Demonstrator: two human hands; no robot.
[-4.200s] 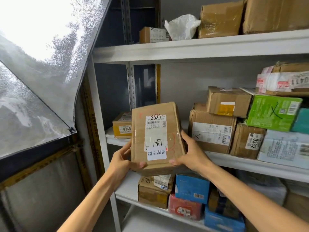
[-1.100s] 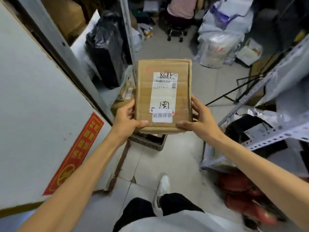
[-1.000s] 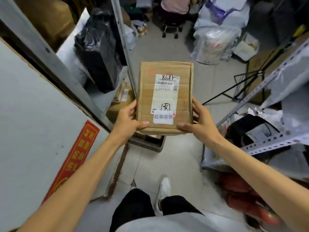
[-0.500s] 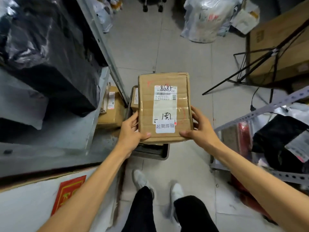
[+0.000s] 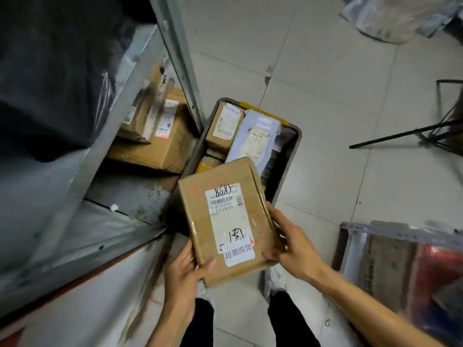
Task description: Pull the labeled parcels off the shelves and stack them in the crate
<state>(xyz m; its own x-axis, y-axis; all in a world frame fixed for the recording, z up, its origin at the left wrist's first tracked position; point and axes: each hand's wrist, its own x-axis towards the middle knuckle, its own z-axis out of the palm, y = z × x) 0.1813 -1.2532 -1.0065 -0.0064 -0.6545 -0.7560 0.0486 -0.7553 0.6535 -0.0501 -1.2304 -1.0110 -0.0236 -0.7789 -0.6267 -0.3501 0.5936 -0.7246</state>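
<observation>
Carry step: both hands, left and right, grip the parcel by its near corners, held above the crate's near end; next, likely lower it flat onto the parcels inside.

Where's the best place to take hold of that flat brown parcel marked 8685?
By its two long edges near the end toward the person, from both sides. The parcel is flat and broad, so the left hand and right hand clamp it, thumbs on top, fingers round the edges, label up.
</observation>
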